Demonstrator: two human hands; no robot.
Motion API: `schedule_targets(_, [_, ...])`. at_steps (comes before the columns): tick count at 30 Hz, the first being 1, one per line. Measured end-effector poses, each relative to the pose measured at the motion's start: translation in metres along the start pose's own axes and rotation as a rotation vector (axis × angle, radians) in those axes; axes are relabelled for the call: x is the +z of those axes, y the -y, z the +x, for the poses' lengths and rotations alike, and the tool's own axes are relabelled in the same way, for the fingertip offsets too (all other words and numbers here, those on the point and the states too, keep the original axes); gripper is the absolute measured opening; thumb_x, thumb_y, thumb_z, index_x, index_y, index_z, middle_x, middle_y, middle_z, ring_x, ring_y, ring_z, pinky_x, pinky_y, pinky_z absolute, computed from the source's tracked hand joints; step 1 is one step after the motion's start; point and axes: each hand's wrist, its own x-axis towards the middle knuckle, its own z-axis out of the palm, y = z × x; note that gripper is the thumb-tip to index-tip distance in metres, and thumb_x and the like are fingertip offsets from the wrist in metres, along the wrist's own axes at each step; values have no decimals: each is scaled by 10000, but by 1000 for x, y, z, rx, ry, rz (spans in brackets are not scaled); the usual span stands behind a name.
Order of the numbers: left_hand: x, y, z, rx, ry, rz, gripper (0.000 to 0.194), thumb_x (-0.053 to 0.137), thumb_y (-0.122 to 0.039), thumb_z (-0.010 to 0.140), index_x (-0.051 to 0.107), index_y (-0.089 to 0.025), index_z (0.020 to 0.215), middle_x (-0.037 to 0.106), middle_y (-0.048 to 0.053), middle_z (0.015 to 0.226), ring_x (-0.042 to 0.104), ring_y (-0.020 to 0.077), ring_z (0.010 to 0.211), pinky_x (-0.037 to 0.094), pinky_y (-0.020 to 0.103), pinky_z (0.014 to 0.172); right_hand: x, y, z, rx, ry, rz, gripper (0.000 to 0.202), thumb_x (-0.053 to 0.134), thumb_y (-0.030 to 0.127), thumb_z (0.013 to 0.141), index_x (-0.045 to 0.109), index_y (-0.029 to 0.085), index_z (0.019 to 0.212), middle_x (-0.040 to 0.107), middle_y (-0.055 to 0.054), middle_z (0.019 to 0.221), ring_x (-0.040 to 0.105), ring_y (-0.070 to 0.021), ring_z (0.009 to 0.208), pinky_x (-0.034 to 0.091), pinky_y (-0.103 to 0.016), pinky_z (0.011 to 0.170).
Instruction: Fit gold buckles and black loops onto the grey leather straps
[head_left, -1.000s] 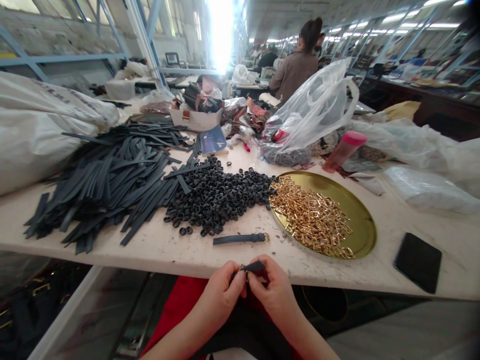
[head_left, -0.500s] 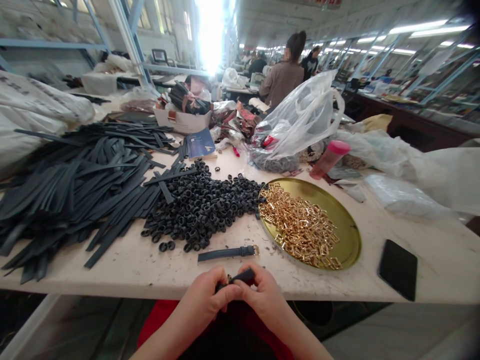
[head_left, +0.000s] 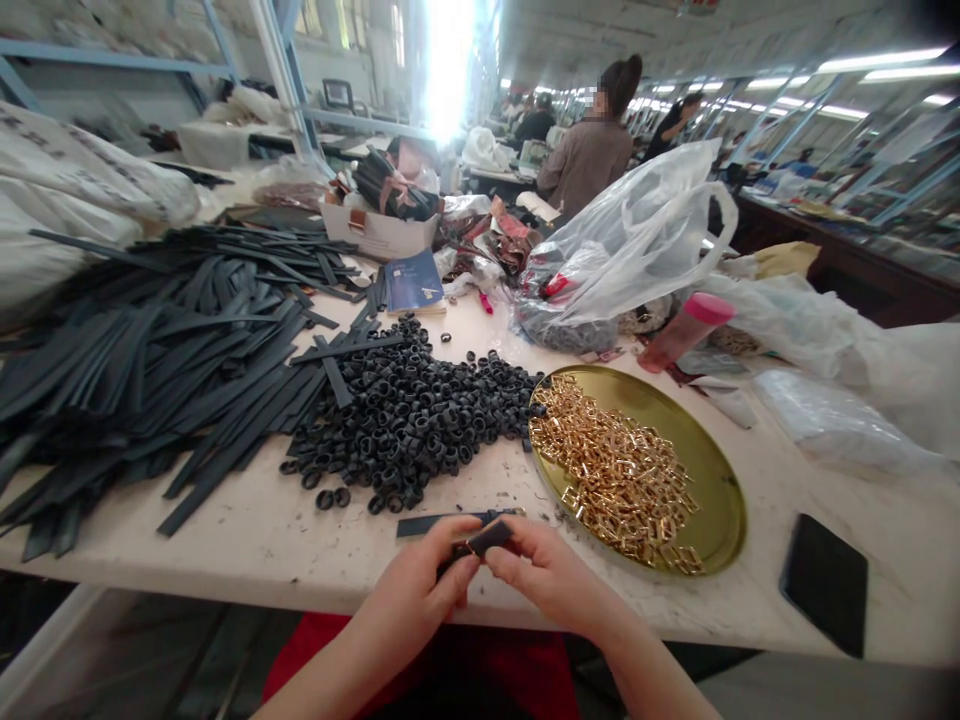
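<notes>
At the table's front edge, my left hand and my right hand hold one short black strap between them. The fingers of both are closed on it, and a bit of gold metal shows by the left fingertips. Just behind my hands lies another black strap, partly covered by my left fingers. Small black loops are heaped beyond it. To the right, gold buckles are piled on a round gold tray.
Long black strips cover the left side. A dark phone lies at the right. Farther back are a blue booklet, a white box, a pink-lidded container and plastic bags. A person is in the background.
The view has shifted slightly. My hands have moved closer to the strap on the table, now covering part of it, and the held strap is tilted more steeply.
</notes>
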Motion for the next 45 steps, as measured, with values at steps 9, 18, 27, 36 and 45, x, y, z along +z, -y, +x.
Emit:
schedule_targets(9, [1, -5, -6, -20, -65, 47, 262, 366, -400, 841, 470, -188, 728, 393, -79, 448, 402, 102, 438, 313, 196, 479, -47, -21, 70, 136, -539, -794, 59, 508, 118, 729, 557, 120, 760, 578, -162, 863, 521, -269, 862, 339, -353, 718])
schedule_targets(18, [3, -5, -11, 13, -250, -12, 283, 371, -399, 832, 525, -175, 756, 354, -88, 415, 350, 90, 400, 280, 188, 437, -6, 7, 18, 102, -193, -248, 234, 394, 309, 813, 553, 169, 713, 600, 0, 597, 512, -105, 495, 392, -218, 483])
schedule_targets(27, [10, -6, -30, 48, -152, 165, 245, 392, -318, 806, 520, -167, 660, 412, -57, 514, 403, 98, 491, 284, 198, 476, 24, 4, -15, 130, -144, 289, 382, 419, 497, 785, 554, 144, 836, 540, 14, 556, 421, -79, 421, 330, -211, 410])
schedule_targets(36, [7, -12, -38, 58, 10, 224, 251, 380, -298, 805, 554, -161, 687, 422, -56, 529, 410, 104, 518, 278, 197, 488, 27, -4, -38, 70, -36, 220, 457, 420, 501, 821, 608, 122, 995, 497, 10, 585, 401, -88, 488, 321, -223, 465])
schedule_targets(45, [2, -13, -38, 95, -7, 344, 247, 393, -275, 811, 592, -169, 711, 572, -20, 653, 495, 136, 624, 321, 217, 583, 37, -9, -31, 34, -59, 105, 418, 416, 474, 837, 616, 165, 1035, 483, 13, 605, 423, -110, 548, 320, -229, 497])
